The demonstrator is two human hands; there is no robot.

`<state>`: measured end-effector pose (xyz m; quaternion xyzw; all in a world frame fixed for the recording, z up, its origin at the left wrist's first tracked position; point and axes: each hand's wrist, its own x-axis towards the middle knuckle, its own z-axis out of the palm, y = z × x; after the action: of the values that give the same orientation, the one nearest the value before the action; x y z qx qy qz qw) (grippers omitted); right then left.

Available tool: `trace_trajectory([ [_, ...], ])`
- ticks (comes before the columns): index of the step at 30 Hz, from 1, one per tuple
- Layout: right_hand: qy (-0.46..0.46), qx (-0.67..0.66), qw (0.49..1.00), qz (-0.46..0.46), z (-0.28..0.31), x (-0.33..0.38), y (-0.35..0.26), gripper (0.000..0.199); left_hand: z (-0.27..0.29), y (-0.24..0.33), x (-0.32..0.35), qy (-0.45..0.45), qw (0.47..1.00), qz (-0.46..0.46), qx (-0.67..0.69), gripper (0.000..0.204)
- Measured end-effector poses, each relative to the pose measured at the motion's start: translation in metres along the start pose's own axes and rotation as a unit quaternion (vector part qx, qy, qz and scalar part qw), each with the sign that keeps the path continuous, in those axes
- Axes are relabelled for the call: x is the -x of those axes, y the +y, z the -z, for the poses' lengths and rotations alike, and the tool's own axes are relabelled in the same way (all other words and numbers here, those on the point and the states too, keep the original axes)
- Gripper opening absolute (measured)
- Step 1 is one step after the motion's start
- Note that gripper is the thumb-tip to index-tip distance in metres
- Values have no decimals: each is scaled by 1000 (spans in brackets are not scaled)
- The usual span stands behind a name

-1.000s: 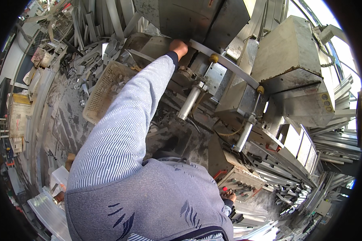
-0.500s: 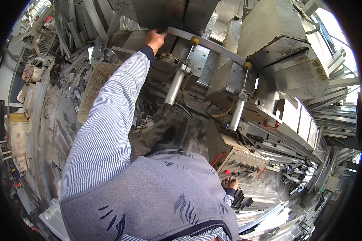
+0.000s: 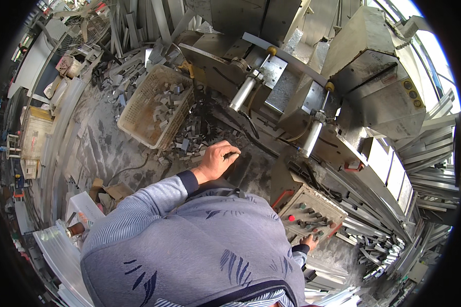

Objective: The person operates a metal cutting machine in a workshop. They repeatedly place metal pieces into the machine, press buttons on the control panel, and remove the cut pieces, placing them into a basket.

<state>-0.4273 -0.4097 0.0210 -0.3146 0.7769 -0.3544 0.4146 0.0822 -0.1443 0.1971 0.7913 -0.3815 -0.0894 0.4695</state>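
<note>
- Head view: left hand [image 3: 216, 159], fingers curled, closes on a small dark metal piece [image 3: 234, 153] above the grey machine bed [image 3: 251, 169], arm stretched forward.
- Right hand [image 3: 309, 241] rests loosely open at the grey button control panel [image 3: 312, 214].

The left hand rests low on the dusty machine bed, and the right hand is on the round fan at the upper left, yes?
Not quite. In the head view the right hand is on the grey control panel with coloured buttons, not the fan. The left hand does rest low on the dusty machine bed.
</note>
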Motion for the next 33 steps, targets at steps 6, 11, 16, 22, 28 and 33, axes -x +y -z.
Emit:
trace_trajectory([
  [6,54,359,881,305,-1,25,-12,61,-39,-88,132,-94,964,239,-64,16],
  [11,25,338,877,340,3,48,-18,61,-19,-159,235,-116,890,415,-150,22],
  [16,49,295,889,348,3,51,-16,58,18,-232,314,-253,858,437,-99,31],
  [22,51,274,888,367,9,52,-21,65,3,-303,310,-292,862,408,-65,30],
  [28,28,289,879,379,14,47,-25,65,-19,-176,211,-238,862,421,150,28],
  [33,7,401,850,342,14,45,-39,65,-30,-106,166,-238,864,443,4,35],
])
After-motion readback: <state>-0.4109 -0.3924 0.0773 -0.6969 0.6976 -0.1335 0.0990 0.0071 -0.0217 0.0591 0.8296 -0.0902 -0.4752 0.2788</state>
